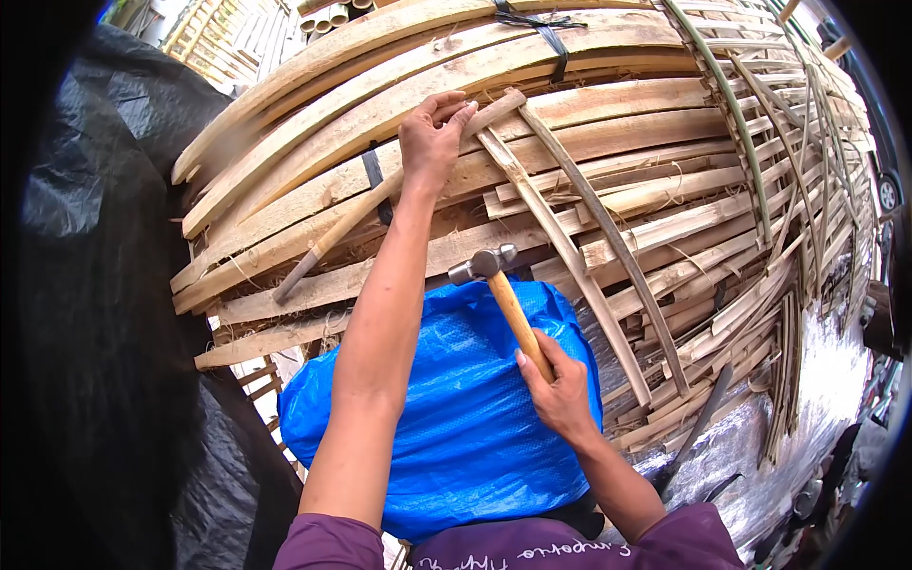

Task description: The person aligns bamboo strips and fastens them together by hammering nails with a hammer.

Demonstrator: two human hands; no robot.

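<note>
My right hand (559, 385) is wrapped round the wooden handle of a ball-peen hammer (513, 309), whose metal head points up and away from me. Farther up, my left hand (432, 138) has its fingers bent together at a pole (351, 217) that runs diagonally over the planks; whether anything small is between the fingertips is too small to tell. Two thin strips, a flat one (570, 256) and a darker curved one (608, 233), slope down to the right from the pole's upper end.
Stacked wooden planks (323, 195) fill the middle, bound by a dark strap (546, 33). Bamboo strips (760, 180) lie at the right. A blue tarp-covered bundle (456, 399) is close below my hands. Black sheeting (123, 237) hangs at the left.
</note>
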